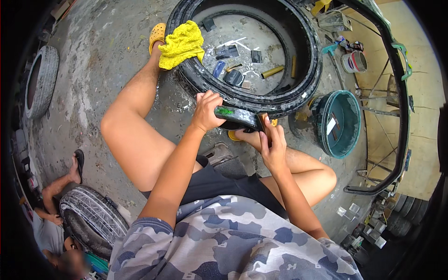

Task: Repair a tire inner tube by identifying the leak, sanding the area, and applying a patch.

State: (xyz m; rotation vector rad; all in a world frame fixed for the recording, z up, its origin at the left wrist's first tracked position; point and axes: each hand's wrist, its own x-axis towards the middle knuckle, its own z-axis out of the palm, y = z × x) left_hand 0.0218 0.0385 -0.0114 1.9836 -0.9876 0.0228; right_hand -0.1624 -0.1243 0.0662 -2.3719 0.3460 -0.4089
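Note:
My left hand [207,112] is closed round one end of a glossy black curved strip [240,114] with a green patch on it. At the strip's other end, my right hand [274,145] pinches a small brown, flat piece [263,120] against it. What kind of part the strip is, I cannot tell. Both hands are above my lap, close to the near rim of a large black tyre [212,88] lying flat on the floor. A yellow cloth [183,45] hangs over the tyre's left rim.
Inside the tyre lie dark sheets [256,56], a brass-coloured tube [272,71] and a round dark object [234,77]. To the right are a teal tub [337,149] of water, a white bucket [354,62] and a black frame [405,121]. Another person [49,228] sits lower left beside a tyre [93,214].

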